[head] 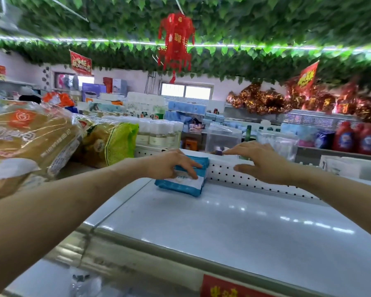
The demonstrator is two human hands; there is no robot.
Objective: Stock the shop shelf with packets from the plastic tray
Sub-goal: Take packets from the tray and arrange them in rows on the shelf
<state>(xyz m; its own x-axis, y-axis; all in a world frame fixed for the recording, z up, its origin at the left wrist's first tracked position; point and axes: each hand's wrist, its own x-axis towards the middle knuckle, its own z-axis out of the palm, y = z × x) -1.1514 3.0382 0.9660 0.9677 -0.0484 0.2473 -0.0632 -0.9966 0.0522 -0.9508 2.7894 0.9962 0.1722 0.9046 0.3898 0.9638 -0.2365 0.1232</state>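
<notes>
Pressing a stack of blue-and-white plastic packets [180,186] down at the rear of the glossy white shelf [223,221] with flat, unclenched left hand [171,162], right hand [259,161] resting slack on the white perforated back panel [255,179]; next, probably letting go to fetch more.

Blue-white packets [180,186] — bunched on white shelf [223,213], against back panel [244,179].

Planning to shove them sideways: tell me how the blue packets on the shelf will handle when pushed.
The blue packets look soft and flat, so they will probably flex rather than tip. The shelf is glossy, so they should slide easily. Several sit piled under the left hand, so the upper ones may shift.
</notes>
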